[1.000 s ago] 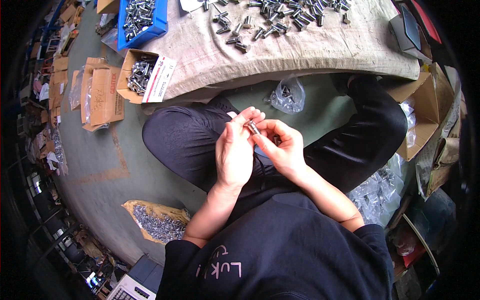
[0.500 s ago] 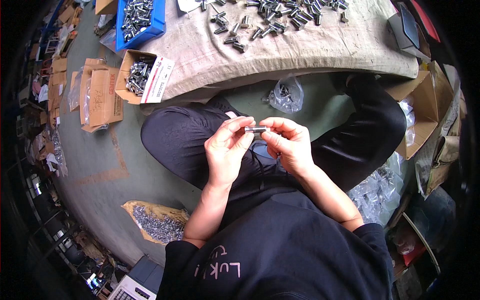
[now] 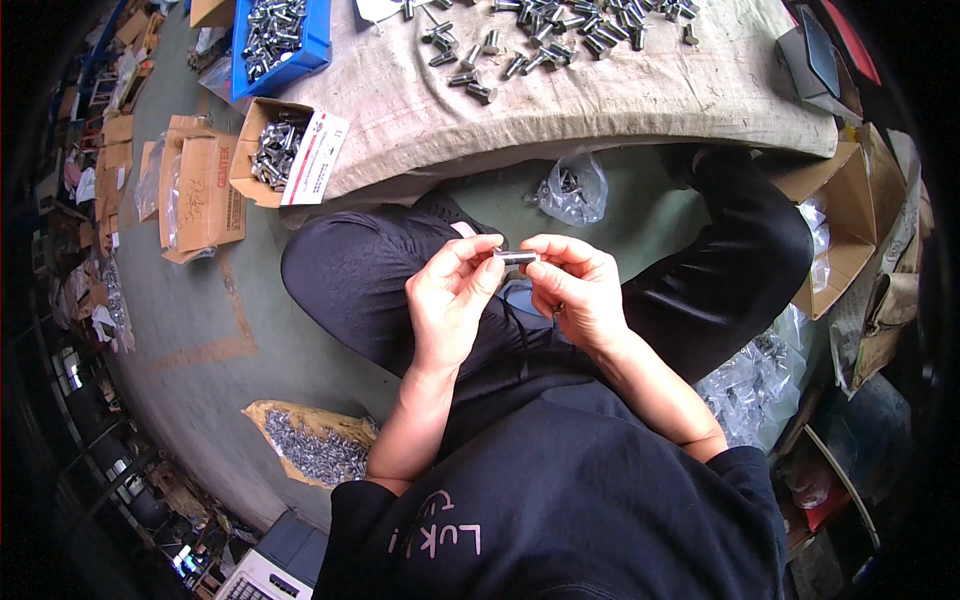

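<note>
Between my two hands a short, shiny metal pin (image 3: 516,257) lies crosswise above my lap. The thumb and fingertips of my left hand (image 3: 449,297) pinch its left end. At the other end, my right hand (image 3: 582,289) pinches it the same way, its lower fingers curled in. Beyond my knees, many similar headed metal pins (image 3: 545,30) are scattered over a cloth-covered table (image 3: 640,110); neither hand touches them.
To the far left are a blue bin (image 3: 322,57) and a small carton (image 3: 258,190), both holding metal pieces. A clear bag (image 3: 580,195) lies on the floor beyond my lap. Small parts fill an opened brown sack (image 3: 318,442) behind my left elbow. Cardboard boxes (image 3: 850,225) stand right.
My left hand has shifted slightly left, baring a little more of the pin's left end. The right hand still pinches the other end.
</note>
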The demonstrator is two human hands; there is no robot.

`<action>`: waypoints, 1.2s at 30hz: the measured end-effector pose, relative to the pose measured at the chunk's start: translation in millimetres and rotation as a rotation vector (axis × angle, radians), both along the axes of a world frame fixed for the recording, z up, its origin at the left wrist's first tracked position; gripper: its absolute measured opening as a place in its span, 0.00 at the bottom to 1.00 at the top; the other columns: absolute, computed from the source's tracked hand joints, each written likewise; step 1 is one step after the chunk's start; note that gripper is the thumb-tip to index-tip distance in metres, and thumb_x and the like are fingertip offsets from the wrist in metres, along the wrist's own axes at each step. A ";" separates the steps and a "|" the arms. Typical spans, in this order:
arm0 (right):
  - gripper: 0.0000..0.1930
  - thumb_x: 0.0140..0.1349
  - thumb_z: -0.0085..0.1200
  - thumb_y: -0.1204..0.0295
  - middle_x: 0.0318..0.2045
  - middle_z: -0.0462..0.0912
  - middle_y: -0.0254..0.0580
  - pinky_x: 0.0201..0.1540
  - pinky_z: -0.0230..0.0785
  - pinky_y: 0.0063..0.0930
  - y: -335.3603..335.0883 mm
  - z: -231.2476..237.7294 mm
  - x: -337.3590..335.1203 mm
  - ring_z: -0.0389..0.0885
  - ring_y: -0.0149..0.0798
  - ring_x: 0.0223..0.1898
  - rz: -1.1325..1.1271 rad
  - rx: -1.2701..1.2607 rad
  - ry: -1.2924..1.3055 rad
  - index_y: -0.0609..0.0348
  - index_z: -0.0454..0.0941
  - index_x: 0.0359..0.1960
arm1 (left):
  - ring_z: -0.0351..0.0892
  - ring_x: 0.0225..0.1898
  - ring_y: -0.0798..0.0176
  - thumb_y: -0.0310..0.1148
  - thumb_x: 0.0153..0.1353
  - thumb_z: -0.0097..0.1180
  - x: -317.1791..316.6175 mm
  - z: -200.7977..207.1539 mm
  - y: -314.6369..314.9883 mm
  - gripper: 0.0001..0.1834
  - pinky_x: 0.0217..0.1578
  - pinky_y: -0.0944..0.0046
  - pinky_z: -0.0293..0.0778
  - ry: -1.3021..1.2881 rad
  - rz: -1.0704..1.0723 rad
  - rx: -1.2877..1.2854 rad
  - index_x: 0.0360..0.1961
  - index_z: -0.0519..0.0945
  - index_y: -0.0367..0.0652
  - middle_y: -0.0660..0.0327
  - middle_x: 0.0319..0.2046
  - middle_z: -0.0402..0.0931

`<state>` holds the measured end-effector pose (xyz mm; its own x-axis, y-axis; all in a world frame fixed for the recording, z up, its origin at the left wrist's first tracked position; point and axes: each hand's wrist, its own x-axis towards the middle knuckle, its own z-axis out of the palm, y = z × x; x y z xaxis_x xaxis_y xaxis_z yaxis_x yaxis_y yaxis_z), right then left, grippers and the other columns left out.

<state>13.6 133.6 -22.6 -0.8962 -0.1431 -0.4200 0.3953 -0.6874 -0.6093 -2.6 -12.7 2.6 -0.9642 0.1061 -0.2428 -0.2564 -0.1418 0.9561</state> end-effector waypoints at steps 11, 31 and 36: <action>0.10 0.53 0.54 0.79 0.22 0.75 0.34 0.15 0.57 0.13 0.7 0.3 0.4 0.65 0.20 0.15 -0.012 0.012 0.007 0.66 0.75 0.38 | 0.72 0.40 0.67 0.19 0.54 0.53 -0.6 6.2 7.3 0.10 0.43 0.70 0.69 0.177 -0.001 0.011 0.39 0.73 0.30 0.59 0.37 0.72; 0.10 0.57 0.52 0.71 0.20 0.71 0.31 0.17 0.57 0.14 5.7 -12.3 -10.3 0.62 0.21 0.17 0.034 -0.356 -0.153 0.63 0.73 0.38 | 0.72 0.36 0.56 0.16 0.39 0.57 -15.8 -3.1 14.3 0.14 0.41 0.62 0.68 0.601 -0.162 -0.602 0.32 0.77 0.40 0.59 0.32 0.74; 0.11 0.57 0.51 0.63 0.19 0.70 0.30 0.18 0.58 0.17 29.3 -47.3 -27.5 0.64 0.25 0.19 0.017 -0.466 -0.423 0.59 0.71 0.30 | 0.71 0.43 0.53 0.22 0.40 0.59 -30.3 -27.1 28.5 0.25 0.47 0.60 0.67 0.553 -0.278 -0.663 0.45 0.72 0.40 0.55 0.43 0.71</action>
<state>-13.9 162.9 -69.9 -0.6622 -0.4088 -0.6280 0.5495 -0.8347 -0.0361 -32.9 15.8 -24.5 -0.9218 0.3563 0.1527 0.3208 0.4799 0.8166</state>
